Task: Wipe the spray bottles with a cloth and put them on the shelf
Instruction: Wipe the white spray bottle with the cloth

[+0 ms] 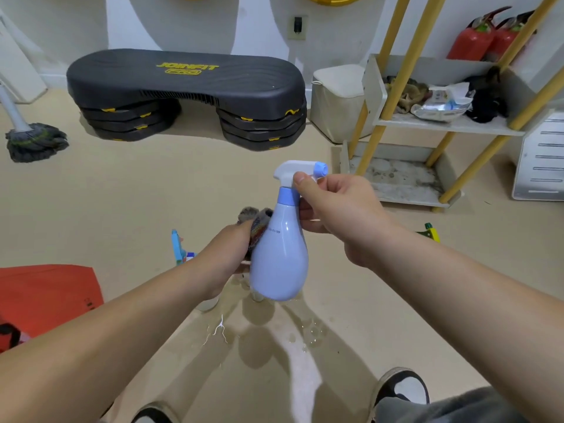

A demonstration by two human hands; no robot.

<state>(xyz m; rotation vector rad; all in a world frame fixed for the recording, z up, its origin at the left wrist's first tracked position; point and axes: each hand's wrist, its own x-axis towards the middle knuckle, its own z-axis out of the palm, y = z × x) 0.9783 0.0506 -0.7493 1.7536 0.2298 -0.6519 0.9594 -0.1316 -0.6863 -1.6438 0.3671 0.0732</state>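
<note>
I have the pale blue spray bottle (279, 257) upright in the air over the wet floor (300, 340), the right hand (338, 215) curled round its neck just under the white trigger head, thumb on the near side. The left hand (227, 254) is closed round a bunched grey cloth (256, 219) and holds it against the bottle's left flank. The yellow-legged shelf (451, 125) stands well apart to the right by the wall, and on the floor I see a blue-headed sprayer (178, 247) behind the left wrist and a green-and-yellow sprayer (430, 232) beyond the right forearm.
</note>
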